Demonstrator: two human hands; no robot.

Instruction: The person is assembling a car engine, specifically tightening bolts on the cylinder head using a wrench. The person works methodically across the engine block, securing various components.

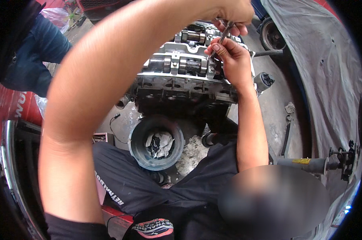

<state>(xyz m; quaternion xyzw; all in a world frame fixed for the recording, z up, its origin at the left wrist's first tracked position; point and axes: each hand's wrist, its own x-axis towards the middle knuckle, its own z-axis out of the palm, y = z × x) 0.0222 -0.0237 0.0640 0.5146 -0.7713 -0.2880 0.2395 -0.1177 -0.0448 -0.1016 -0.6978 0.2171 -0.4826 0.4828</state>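
My left arm reaches across the view to the upper right, where my left hand (237,15) is curled round the upper end of a slim metal rod-shaped tool (225,35). Lower on the shaft, the thumb and fingers of my right hand (233,60) pinch it. The tool slants down over the right end of an engine cylinder head (181,78) with exposed camshafts (193,66). Its lower tip is by a camshaft bearing cap (212,70); whether it sits on a bolt I cannot make out. My left forearm hides the head's left part.
Between my knees stands a round grey bucket (135,150) with crumpled paper (161,145) inside. A grey cover (329,76) drapes a vehicle at right, near a strut-like cylinder (303,165). Another person's blue-clad leg (29,60) and a red drum (19,106) are at left.
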